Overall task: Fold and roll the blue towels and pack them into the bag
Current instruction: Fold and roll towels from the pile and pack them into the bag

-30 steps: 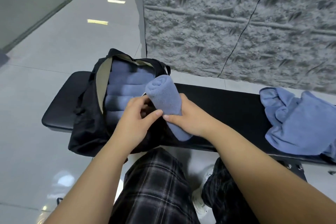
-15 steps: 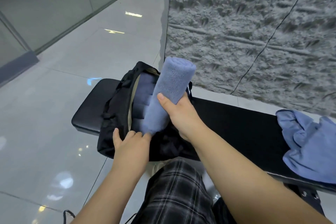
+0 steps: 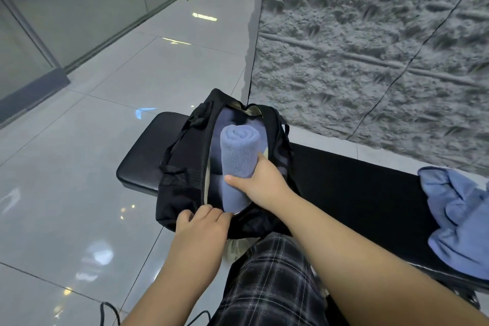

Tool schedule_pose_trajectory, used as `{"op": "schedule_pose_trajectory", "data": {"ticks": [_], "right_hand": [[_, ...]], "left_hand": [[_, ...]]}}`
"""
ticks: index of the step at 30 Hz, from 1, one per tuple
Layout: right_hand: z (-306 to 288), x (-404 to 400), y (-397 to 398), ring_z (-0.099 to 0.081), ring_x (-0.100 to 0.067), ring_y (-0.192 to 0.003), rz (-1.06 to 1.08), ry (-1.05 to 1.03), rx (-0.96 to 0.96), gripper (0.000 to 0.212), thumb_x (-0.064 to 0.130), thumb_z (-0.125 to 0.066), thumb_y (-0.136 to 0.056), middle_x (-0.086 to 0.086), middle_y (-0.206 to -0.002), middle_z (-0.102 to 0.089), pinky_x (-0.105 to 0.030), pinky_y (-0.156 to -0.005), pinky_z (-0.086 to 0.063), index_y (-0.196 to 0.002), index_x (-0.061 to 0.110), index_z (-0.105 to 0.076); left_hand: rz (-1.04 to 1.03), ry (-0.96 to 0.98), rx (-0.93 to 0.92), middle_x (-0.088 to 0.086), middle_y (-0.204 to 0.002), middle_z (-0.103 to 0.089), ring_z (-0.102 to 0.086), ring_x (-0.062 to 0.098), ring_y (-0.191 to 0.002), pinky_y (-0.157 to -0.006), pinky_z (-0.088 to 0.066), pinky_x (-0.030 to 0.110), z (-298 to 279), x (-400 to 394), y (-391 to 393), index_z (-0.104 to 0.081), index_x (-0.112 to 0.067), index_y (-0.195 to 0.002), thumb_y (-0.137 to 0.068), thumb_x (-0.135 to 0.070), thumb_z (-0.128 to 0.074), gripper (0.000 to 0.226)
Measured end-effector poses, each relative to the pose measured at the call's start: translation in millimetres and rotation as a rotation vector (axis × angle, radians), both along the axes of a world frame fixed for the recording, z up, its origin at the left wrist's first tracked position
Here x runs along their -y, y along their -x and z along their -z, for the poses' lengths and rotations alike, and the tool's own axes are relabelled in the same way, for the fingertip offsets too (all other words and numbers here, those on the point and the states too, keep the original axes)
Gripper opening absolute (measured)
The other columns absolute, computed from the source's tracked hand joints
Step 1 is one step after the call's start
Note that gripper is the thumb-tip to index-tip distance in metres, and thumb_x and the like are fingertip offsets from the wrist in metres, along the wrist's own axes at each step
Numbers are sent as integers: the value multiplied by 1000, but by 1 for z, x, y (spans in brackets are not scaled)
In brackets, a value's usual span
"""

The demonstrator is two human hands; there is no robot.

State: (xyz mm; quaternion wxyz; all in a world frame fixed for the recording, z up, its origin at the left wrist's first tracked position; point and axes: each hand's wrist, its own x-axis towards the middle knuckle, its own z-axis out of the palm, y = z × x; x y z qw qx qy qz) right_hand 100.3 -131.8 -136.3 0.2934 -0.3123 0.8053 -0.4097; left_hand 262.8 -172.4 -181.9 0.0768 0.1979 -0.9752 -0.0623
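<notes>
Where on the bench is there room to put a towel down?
The bare black bench between the bag and the loose towels is free. Inside the bag is crowded, where the right hand grips the rolled towel.

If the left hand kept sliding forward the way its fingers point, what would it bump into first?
Probably the near rim of the black bag, which the left hand already touches. Just past it stands the rolled towel that the right hand holds, though depth is unclear.
</notes>
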Motion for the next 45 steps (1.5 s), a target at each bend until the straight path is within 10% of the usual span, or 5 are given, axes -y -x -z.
{"op": "schedule_pose_trajectory", "data": {"ticks": [7,17,21,38,45], "right_hand": [[5,6,5,-58,-20,-103,-275,-139,-245,60,38,-74,-74,2,-113,-63,-39,-87,-48,-123,18,-45],[3,18,9,-54,-5,-72,-583,-321,-139,28,23,-78,-71,13,-77,-59,-19,-66,-43,-84,28,-54],[9,25,4,-61,-20,-91,-657,-398,-280,35,28,-73,-76,-1,-99,-68,-30,-78,-49,-107,16,-59],[25,47,19,-62,-19,-90,-879,-834,-376,38,56,-53,-70,6,-94,-67,-38,-91,-49,-94,29,-64],[-1,38,14,-50,-21,-84,-875,-921,-526,30,27,-54,-89,-2,-92,-57,-30,-75,-41,-112,8,-57]], "left_hand": [[25,-54,-64,-14,-72,-58,-39,10,-77,-55,-42,23,4,4,-2,-67,-26,-77,-17,-2,-75,65],[29,-168,-239,-12,-77,-58,-40,11,-75,-65,-34,20,-4,16,0,-68,-22,-94,-43,8,-68,59],[32,-153,-290,-8,-71,-58,-43,14,-69,-63,-34,27,-5,21,4,-70,-19,-83,-53,2,-44,45],[57,-207,-194,-12,-74,-56,-37,9,-75,-66,-26,22,-13,28,8,-65,-24,-82,-33,-2,-83,57],[90,-168,-211,-9,-78,-59,-40,11,-79,-66,-31,24,-19,32,3,-66,-22,-87,-37,-4,-84,56]]}}
